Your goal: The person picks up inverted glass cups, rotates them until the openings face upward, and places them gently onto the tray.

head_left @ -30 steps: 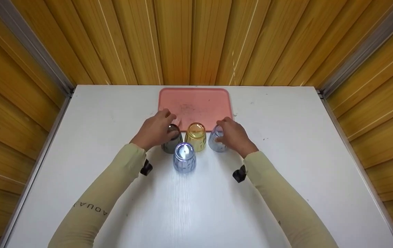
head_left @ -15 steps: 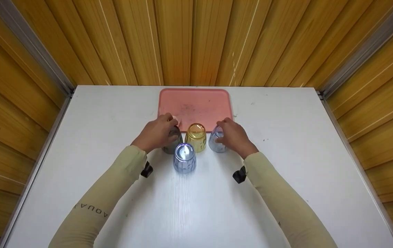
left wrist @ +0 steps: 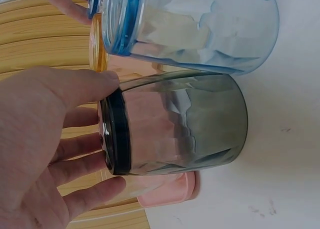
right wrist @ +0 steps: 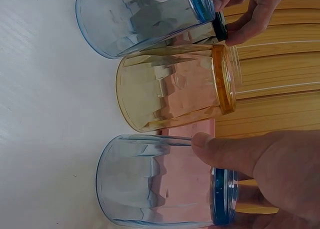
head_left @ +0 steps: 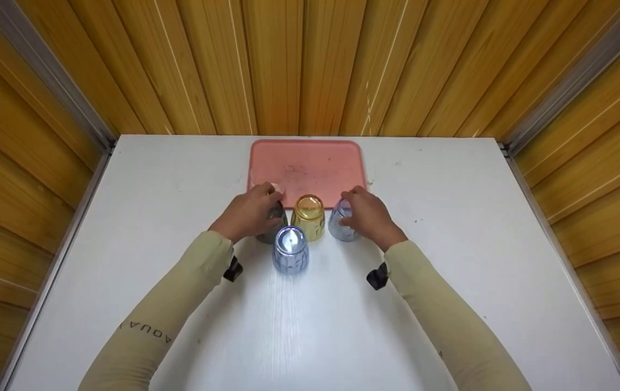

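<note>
Several tinted drinking glasses stand upside down, close together, on the white table. My left hand is at the raised base of a dark grey glass, thumb on the near edge and fingers on the far side. At the right, my right hand grips a pale blue glass, its thumb along the side and its fingers partly hidden behind the base. Between these two is a yellow glass. In front stands another blue glass. A clear glass shows behind the left fingers, mostly hidden.
A pink tray lies flat at the back of the white table, right behind the glasses. Wood-look panels wall the table in at the back and both sides.
My left hand has come slightly down and toward me over the dark grey glass. The right hand keeps its hold on its blue glass, and the glasses have not moved.
</note>
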Available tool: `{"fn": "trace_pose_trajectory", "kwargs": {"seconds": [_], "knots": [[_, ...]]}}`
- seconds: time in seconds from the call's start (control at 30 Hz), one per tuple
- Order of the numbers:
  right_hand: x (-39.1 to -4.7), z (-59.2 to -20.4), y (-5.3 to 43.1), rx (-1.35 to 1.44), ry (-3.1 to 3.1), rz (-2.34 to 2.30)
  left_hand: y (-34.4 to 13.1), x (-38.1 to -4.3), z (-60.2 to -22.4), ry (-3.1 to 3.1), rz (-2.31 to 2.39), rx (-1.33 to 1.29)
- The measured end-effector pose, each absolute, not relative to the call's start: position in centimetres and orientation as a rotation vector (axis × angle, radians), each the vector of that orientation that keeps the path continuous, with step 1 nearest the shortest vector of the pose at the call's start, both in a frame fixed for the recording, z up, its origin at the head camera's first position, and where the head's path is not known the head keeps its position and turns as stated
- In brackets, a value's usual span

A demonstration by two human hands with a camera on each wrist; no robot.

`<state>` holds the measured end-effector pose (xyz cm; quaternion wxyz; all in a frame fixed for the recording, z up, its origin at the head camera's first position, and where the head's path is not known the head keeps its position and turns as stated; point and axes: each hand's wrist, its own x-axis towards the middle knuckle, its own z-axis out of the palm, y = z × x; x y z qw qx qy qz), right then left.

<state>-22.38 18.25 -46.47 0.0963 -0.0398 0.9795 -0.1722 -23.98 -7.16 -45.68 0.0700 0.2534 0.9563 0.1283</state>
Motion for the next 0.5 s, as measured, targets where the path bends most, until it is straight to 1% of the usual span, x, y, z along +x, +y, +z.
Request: {"fn": "trace_pose_trajectory", "kwargs": {"seconds": [0.5], "knots": [[-22.38, -46.41, 18.34, -0.178, 2.928, -0.456, -6.92, -24.42, -45.91, 2.892, 0.305, 0.826]]}}
